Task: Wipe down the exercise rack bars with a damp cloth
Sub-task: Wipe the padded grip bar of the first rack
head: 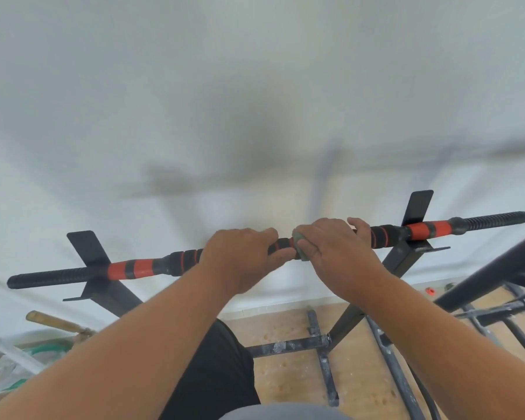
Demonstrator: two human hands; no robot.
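Observation:
A black bar with orange bands [134, 269] runs across the view, resting on the two black rack uprights [402, 259]. My left hand [240, 256] grips the bar near its middle, fingers curled over the top. Right beside it, my right hand [334, 247] holds a grey-green cloth [299, 239] wrapped against the bar. Only a small edge of the cloth shows between the two hands. The threaded black ends of the bar stick out past both uprights.
A white wall stands close behind the bar. The rack's paint-spattered base tubes [288, 345] lie on the tan floor below. More black tubing [491, 268] crosses at the right. A wooden handle [55, 321] and plastic bags lie at lower left.

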